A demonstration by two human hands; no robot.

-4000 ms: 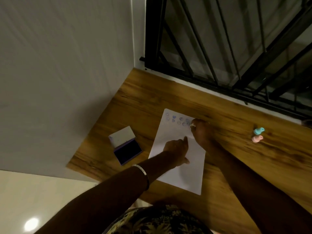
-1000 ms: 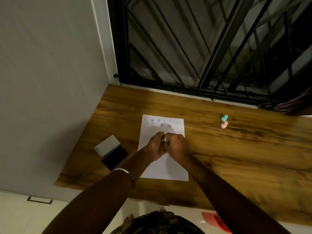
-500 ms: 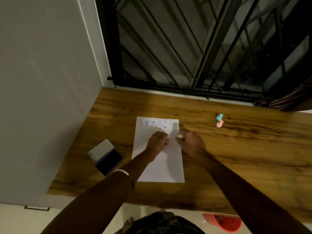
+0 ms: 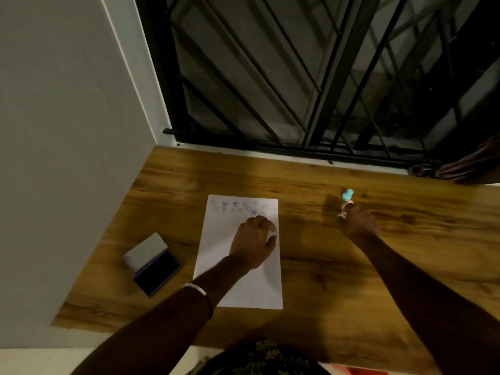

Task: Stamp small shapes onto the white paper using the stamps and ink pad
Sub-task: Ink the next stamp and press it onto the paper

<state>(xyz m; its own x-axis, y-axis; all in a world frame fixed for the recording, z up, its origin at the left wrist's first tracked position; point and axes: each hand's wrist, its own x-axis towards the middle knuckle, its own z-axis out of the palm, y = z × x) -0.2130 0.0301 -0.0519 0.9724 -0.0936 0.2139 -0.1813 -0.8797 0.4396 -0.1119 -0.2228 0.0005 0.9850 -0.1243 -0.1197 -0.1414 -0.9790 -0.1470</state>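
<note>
A person looks down at a wooden bench (image 4: 324, 266) set in the corner between a grey wall and a black metal window grille (image 4: 297, 77). A white sheet of paper (image 4: 243, 288) lies flat on the bench, with two short rows of small purple-blue stamped shapes (image 4: 235, 207) along its far edge. The left hand (image 4: 253, 240) rests on the upper half of the paper, fingers loosely curled and pressing down; it grips nothing that can be seen. A thin silver bangle (image 4: 196, 289) circles that forearm. To the left of the paper, well apart from it, a purple ink pad case (image 4: 155, 270) sits open, its white-lined lid tilted up and the dark ink surface exposed inside. The right hand (image 4: 358, 220) reaches out to the right of the paper, fingers pinched around a small pale stamp (image 4: 341, 215). A turquoise stamp (image 4: 347, 194) stands just beyond the fingertips, with a pink stamp (image 4: 349, 203) partly hidden beside it.
</note>
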